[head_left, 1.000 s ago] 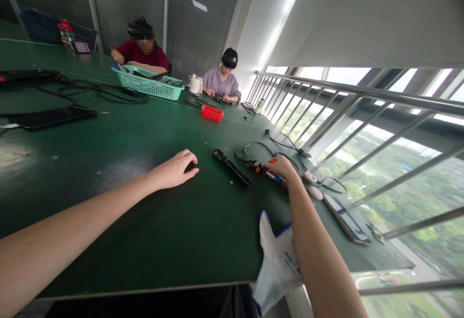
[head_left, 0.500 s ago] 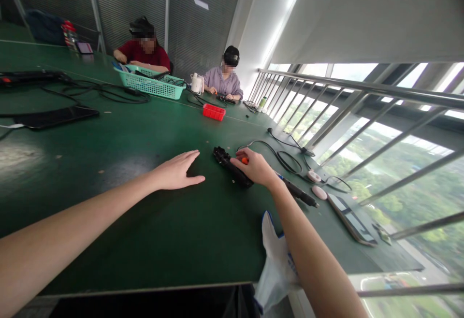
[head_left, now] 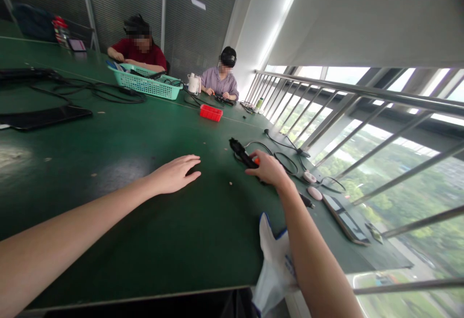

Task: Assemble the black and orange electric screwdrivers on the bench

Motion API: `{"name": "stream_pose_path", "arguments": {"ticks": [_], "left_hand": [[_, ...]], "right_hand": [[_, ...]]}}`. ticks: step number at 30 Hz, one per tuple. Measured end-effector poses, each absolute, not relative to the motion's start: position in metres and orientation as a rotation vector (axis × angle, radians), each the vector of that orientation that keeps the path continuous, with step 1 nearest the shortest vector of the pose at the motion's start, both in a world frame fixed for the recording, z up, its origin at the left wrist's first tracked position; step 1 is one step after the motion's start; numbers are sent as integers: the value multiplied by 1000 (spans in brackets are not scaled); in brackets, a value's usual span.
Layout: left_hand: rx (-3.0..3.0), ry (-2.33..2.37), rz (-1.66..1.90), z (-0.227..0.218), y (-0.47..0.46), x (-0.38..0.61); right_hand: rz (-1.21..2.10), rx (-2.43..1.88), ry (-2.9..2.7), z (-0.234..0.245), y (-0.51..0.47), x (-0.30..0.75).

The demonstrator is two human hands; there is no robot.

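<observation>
My right hand (head_left: pixel 270 167) has its fingers closed around a long black device (head_left: pixel 242 154). Its far end points away from me to the left; my palm covers its near end. A small orange part (head_left: pixel 257 161) shows by my fingers, and I cannot tell whether it belongs to the device. My left hand (head_left: pixel 177 173) is empty above the green table, fingers stretched and thumb apart. Beyond my right wrist lies a slim black rod-shaped tool (head_left: pixel 306 201), mostly hidden by the wrist. A white bag with blue edges (head_left: pixel 273 260) hangs over the table edge beneath my right forearm.
A red tray (head_left: pixel 210 113) and a turquoise basket (head_left: pixel 152 86) stand farther back on the table (head_left: pixel 145 240). Two people sit across from me. Cables (head_left: pixel 286 161), a pale round object (head_left: pixel 314 193) and a phone (head_left: pixel 344 219) lie along the right, beside a metal railing (head_left: pixel 355 91).
My right hand has shifted right, taking the black device along; it now covers more of the rod-shaped tool. My left hand stays open, nearly in place. The view has turned slightly.
</observation>
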State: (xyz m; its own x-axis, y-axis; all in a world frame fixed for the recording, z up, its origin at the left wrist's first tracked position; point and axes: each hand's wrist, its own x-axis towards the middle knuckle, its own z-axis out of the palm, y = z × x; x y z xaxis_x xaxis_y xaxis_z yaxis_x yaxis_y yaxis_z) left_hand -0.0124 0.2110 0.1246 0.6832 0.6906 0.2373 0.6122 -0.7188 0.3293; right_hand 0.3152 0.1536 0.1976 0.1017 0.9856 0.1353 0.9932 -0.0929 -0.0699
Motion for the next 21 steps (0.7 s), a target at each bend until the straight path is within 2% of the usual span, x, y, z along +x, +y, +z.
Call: {"name": "stream_pose_path", "arguments": {"ticks": [4, 8, 15, 21], "left_hand": [[2665, 1052, 532, 126, 210, -12], [2663, 1053, 521, 128, 210, -12], [2660, 1054, 509, 130, 209, -12], [2645, 1063, 522, 129, 210, -13]], "right_hand": [[-286, -2600, -1749, 219, 137, 362], [-161, -2853, -1637, 218, 129, 391], [38, -2715, -1862, 205, 140, 401], [15, -2644, -1875, 202, 141, 410]]}}
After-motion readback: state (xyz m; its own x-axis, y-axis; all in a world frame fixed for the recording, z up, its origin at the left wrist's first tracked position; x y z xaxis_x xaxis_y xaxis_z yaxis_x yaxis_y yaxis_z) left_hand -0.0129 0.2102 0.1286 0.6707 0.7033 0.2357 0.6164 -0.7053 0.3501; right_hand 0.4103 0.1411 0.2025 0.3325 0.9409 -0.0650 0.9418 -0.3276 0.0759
